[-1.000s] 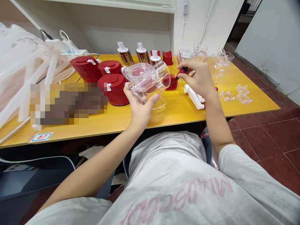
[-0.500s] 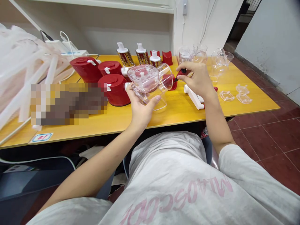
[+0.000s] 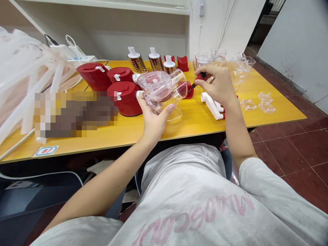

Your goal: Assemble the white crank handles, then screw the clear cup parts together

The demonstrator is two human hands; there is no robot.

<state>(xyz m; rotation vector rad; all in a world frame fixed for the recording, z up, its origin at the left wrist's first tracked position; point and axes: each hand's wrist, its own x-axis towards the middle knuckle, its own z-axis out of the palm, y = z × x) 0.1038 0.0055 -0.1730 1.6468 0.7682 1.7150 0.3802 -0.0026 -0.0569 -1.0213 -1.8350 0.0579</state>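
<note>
My left hand (image 3: pixel 155 119) is closed on a clear plastic grater housing (image 3: pixel 156 88), held tilted above the table with its round tube opening to the right. Between the thumb and fingers of my right hand (image 3: pixel 219 85) is a screwdriver with a red and black handle (image 3: pixel 199 79). Its dark shaft slants down to the left, close to the tube's opening; I cannot tell whether the tip touches the housing. A red part (image 3: pixel 189 93) lies behind the shaft. Below my right hand rest white crank-like handles (image 3: pixel 211 106) with red ends.
Red round bases (image 3: pixel 125 99) stand left of the housing. Metal grater drums (image 3: pixel 137 63) with white stems are at the back. More clear housings (image 3: pixel 241 66) and clear flat covers (image 3: pixel 248 105) sit on the right. Translucent plastic strips (image 3: pixel 25 78) heap up at the far left.
The screwdriver has swung slightly, its tip shifting left and down, while my right hand moves a little to the right. The housing has shifted slightly left in my left hand.
</note>
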